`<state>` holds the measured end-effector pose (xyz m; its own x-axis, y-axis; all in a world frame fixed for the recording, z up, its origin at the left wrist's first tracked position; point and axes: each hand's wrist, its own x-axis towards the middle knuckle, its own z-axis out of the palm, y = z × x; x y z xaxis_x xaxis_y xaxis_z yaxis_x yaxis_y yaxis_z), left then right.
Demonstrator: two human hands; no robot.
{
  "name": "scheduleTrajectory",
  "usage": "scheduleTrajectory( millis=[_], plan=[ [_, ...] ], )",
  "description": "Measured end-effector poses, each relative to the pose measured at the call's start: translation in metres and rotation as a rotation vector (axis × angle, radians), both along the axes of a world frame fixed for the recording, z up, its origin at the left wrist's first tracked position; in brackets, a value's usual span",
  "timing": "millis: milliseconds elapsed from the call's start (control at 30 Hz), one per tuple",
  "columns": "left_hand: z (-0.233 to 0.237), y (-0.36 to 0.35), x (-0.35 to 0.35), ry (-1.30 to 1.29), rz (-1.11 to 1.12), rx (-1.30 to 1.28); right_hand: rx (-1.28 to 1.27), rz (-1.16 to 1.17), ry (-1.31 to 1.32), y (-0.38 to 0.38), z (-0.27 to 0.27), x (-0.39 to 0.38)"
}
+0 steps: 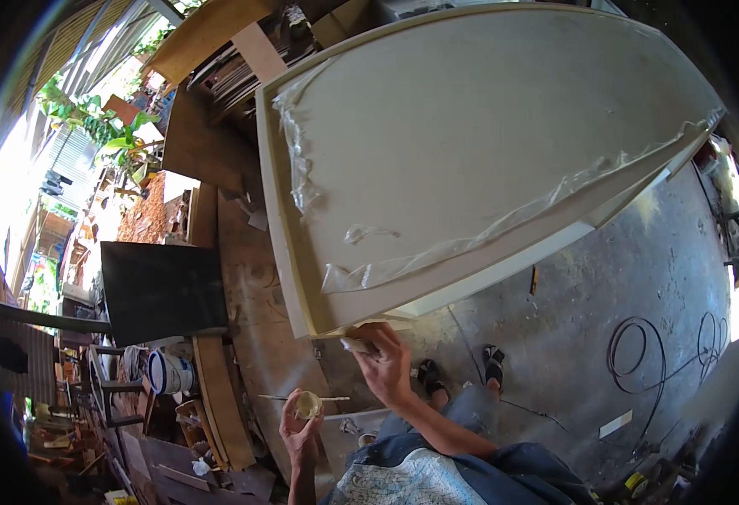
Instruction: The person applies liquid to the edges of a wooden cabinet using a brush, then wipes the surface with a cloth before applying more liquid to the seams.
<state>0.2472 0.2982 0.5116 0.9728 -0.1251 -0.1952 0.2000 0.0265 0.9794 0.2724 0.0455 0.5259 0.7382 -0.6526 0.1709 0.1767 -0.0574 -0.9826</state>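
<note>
A large pale panel (487, 109) with a raised rim fills the upper view, and crumpled clear plastic film (487, 240) lies along its edges. My right hand (379, 366) is up at the panel's near left corner, fingers closed around a small pale piece (355, 345) whose kind I cannot make out. Lower and to the left, my left hand (300, 431) grips a small round cup (308, 406) with yellowish contents. A thin stick (336, 398) runs crosswise at the cup, jutting out on both sides of the hand.
Coiled black hose or cable (630, 345) lies on the concrete floor at the right, near a white strip (615, 424). On the left are a dark flat board (165, 288), a white bucket (170, 372) and stacked wood. My feet stand below the panel.
</note>
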Motion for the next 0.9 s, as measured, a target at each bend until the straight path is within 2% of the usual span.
scheduleTrajectory(
  millis=[67, 233, 333, 433, 467, 533, 600, 733, 833, 900],
  plan=[
    [0.001, -0.001, -0.001, -0.005, 0.009, 0.003, 0.024, -0.008, -0.052, 0.004, -0.005, 0.001],
    [0.004, -0.004, -0.001, -0.007, 0.008, 0.025, 0.023, -0.027, 0.026, 0.003, -0.050, 0.002],
    [0.003, -0.007, -0.001, -0.015, 0.013, 0.004, 0.045, 0.024, 0.031, -0.001, -0.018, 0.000],
    [0.004, -0.010, -0.003, -0.020, 0.022, 0.041, -0.022, 0.019, -0.074, -0.002, -0.007, 0.000],
    [0.006, -0.011, -0.002, -0.028, 0.025, 0.063, 0.046, 0.041, -0.088, 0.000, -0.016, 0.000],
    [0.006, -0.010, -0.001, -0.032, 0.020, 0.056, -0.004, 0.000, -0.059, 0.003, -0.044, 0.002],
    [0.006, -0.009, -0.002, -0.030, 0.015, 0.047, 0.019, -0.003, -0.012, -0.003, -0.037, 0.004],
    [0.004, -0.011, -0.002, -0.024, 0.015, 0.081, 0.025, 0.042, -0.091, -0.006, -0.008, 0.000],
    [0.008, -0.012, -0.005, -0.017, 0.026, 0.101, 0.042, 0.056, -0.129, -0.005, -0.006, 0.001],
    [0.009, -0.014, -0.003, -0.019, 0.025, 0.091, 0.066, 0.058, -0.093, -0.002, -0.027, 0.002]
  ],
)
